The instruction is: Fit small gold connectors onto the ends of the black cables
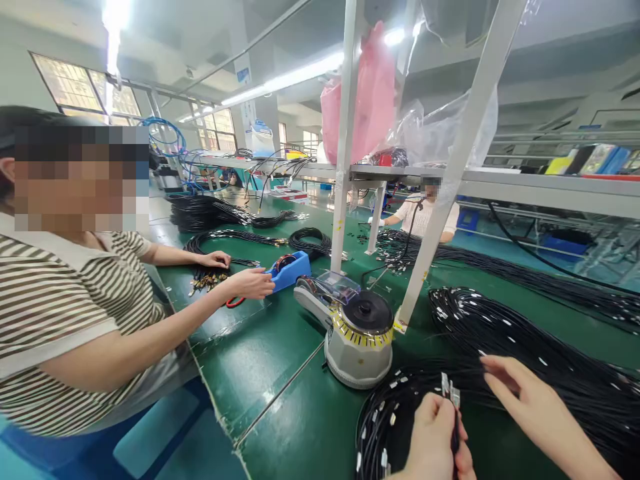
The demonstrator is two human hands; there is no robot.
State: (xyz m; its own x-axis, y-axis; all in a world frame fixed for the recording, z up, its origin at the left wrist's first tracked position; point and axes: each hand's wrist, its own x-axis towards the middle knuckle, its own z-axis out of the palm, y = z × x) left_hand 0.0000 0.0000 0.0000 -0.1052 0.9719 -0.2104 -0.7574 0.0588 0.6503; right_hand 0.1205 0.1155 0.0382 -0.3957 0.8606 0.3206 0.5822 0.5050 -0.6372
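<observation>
My left hand [436, 437] is closed around a small group of black cables, whose silvery ends [450, 389] stick up above the fingers. To its right, my right hand [537, 403] is held over the black cables with its fingers stretched out and slightly apart; a tiny pale spot shows at a fingertip, too small to make out. Beneath my hands lies a coiled bundle of black cables [373, 427] with white labels. A second labelled black bundle [465, 313] stretches off to the right. Left of my hands stands a round grey tape dispenser [359, 360] with a black top disc.
On the left, a co-worker in a striped shirt [120, 287] reaches toward a blue tape holder [293, 272]. White shelf posts [435, 180] rise from the green table [280, 393]. More cable coils [195, 213] lie farther back. Another person [425, 217] sits across.
</observation>
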